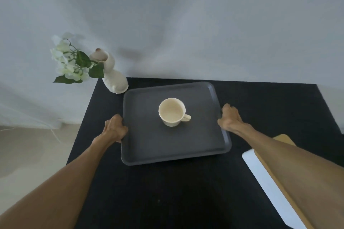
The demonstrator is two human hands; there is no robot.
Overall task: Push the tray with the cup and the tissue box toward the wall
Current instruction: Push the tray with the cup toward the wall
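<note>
A dark grey rectangular tray [145,147] lies on the black table, its far edge close to the wall. A cream cup [172,112] stands upright near the tray's middle, handle pointing right. My left hand [115,127] is closed on the tray's left rim. My right hand [229,117] is closed on the right rim. No tissue box sits on the tray. A white and tan box-like object [260,176] lies at the right, partly hidden under my right forearm; I cannot tell whether it is the tissue box.
A white rabbit-shaped vase [115,78] with white flowers [68,61] stands at the table's far left corner, just left of the tray's far corner. The grey wall [186,24] rises behind the table. The black table [167,191] drops off at left to a pale floor.
</note>
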